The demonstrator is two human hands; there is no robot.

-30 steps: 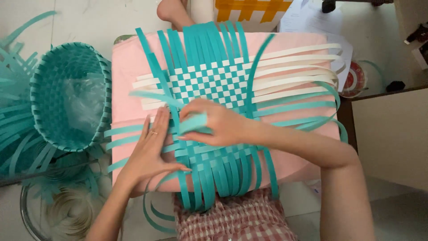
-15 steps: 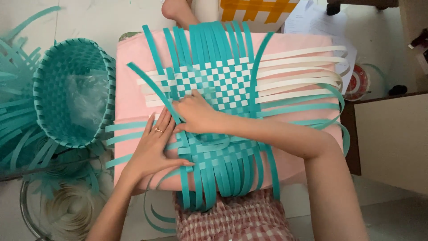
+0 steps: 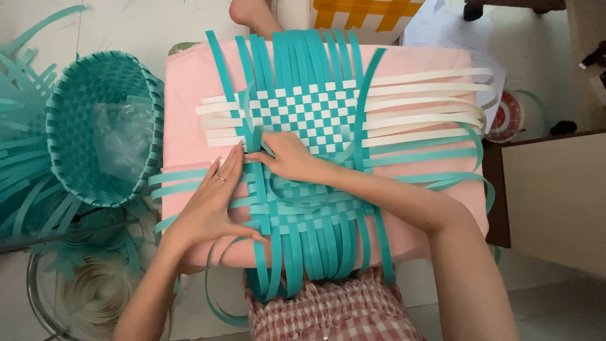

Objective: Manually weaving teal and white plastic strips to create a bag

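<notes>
A flat woven mat (image 3: 315,120) of teal and white plastic strips lies on a pink cushion (image 3: 189,82). Its upper part is a teal-and-white check, its lower part all teal. My left hand (image 3: 214,202) rests flat with fingers spread on the teal strips at the mat's left edge, a ring on one finger. My right hand (image 3: 287,155) lies on the weave just right of it, fingertips pinching a teal strip (image 3: 252,136) where the white rows end. Loose strip ends stick out on all sides.
A finished teal woven basket (image 3: 95,126) with clear plastic inside stands to the left. Loose teal strips (image 3: 19,158) and a coil of pale strips (image 3: 95,290) lie on the floor at left. A red tape roll (image 3: 505,117) and papers (image 3: 448,31) sit at right.
My right hand has moved up and left from the lower teal weave to the edge of the white rows. My left hand has slid up alongside it.
</notes>
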